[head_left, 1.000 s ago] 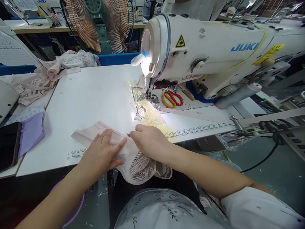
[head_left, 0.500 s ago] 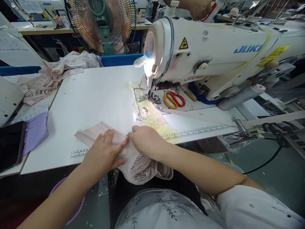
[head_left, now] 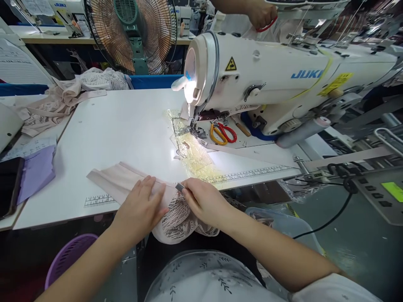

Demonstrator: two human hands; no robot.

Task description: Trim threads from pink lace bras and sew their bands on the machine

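Observation:
Pale pink fabric [head_left: 116, 176] lies near the table's front edge, and its lace part [head_left: 178, 218] hangs over the edge toward my lap. My left hand [head_left: 141, 205] rests on the fabric with fingers stretched out, pressing it to the table. To its right, my right hand [head_left: 201, 199] is closed in a pinch on a small flat grey metal piece [head_left: 180, 187], whose tip sticks out at the fabric's upper edge. The kind of tool cannot be made out. Beyond both hands stands a white sewing machine [head_left: 270, 75], its needle area lit.
Scissors [head_left: 223, 133] with yellow and red handles lie beside the needle. A phone [head_left: 10, 184] and purple cloth [head_left: 37, 172] are at left, below piled lace garments [head_left: 53, 105]. A fan [head_left: 135, 33] stands behind. Another person's hand [head_left: 262, 16] shows beyond the machine.
My right hand has moved right along the fabric edge, and the grey metal piece now shows clearly in its fingers. My left hand stays on the fabric. The view has shifted slightly.

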